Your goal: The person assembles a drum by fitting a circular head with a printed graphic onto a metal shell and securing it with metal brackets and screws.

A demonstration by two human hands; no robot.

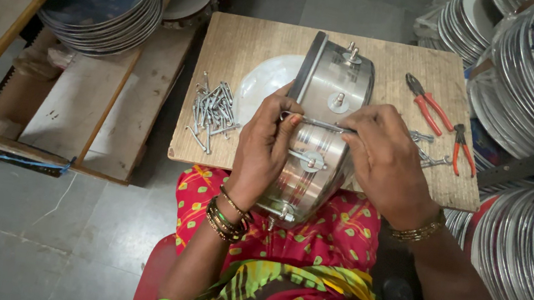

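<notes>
Both hands pinch one thin rod (324,125) lying crosswise over the drum (324,130) tilted on the board (238,51), left hand (266,144) and right hand (385,158) at opposite ends.

Wooden board (246,46), pile of bolts (213,111), red-handled pliers (429,103), white disc (263,82)

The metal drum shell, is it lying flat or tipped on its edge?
On edge: the metal drum shell leans from lap to wooden board, its rim sideways, both hands steadying it.

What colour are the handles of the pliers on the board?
Red, on both pliers, seen in the head view.
</notes>
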